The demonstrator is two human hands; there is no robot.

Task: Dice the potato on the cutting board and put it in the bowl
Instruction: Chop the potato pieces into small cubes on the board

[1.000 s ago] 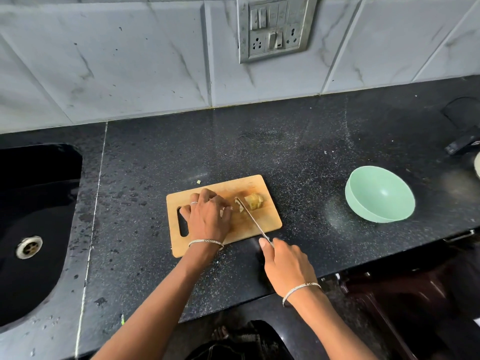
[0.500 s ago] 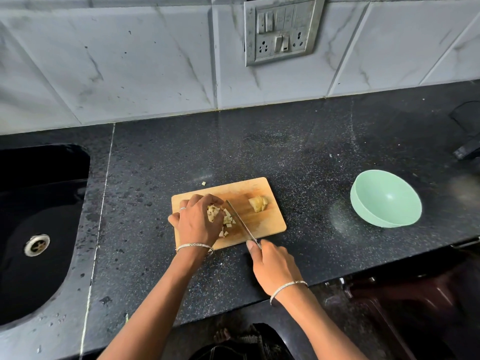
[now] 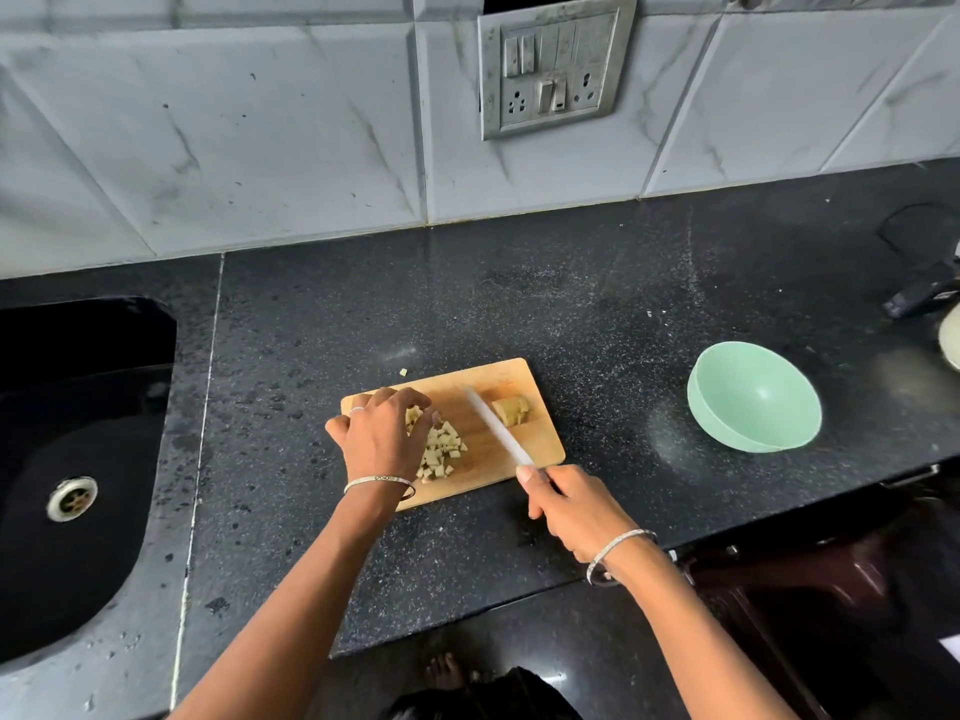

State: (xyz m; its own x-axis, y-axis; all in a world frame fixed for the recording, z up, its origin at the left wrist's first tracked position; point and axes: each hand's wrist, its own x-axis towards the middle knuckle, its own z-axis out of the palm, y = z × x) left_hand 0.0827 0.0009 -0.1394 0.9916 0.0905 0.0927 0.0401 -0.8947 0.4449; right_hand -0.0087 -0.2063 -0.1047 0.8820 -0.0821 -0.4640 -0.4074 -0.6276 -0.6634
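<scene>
Sink [image 3: 78, 459], black, at far left, with a metal drain [image 3: 71, 498] in its floor. Black speckled worktop [image 3: 571, 304] runs right from it, with a grey tiled wall behind. Switch plate [image 3: 556, 67] on the wall, centre-right.

Board [image 3: 498, 379], wooden, lies mid-worktop near the front edge. One stray bit [image 3: 403, 372] sits on the worktop just beyond the board's far edge.

Left hand [image 3: 382, 441] is over the left part of the board, with a ring [image 3: 357, 409] on one finger and a bangle [image 3: 379, 480] on the wrist. Its fingers are curled down and the tips touch the dice [image 3: 441, 452]. Cannot tell whether it pinches any. The dice are a loose pile of small pale cubes on the board, just right of and partly under that hand.

Knife [image 3: 496, 428] has a pale, slightly blurred blade. It lies diagonally across the board, tip toward the far left, between the dice and the chunk. Cannot tell whether the edge touches the wood.

Chunk [image 3: 511, 410] is uncut potato on the far-right part of the board, just right of the blade.

Right hand [image 3: 576, 511] is at the board's near-right corner, fingers wrapped round the knife handle and one finger stretched toward the blade. It has a bangle [image 3: 618, 553] on the wrist.

Bowl [image 3: 753, 405], mint green, stands on the worktop well right of the board. A dark object [image 3: 919, 298] is at the far-right edge, too cropped to identify.
</scene>
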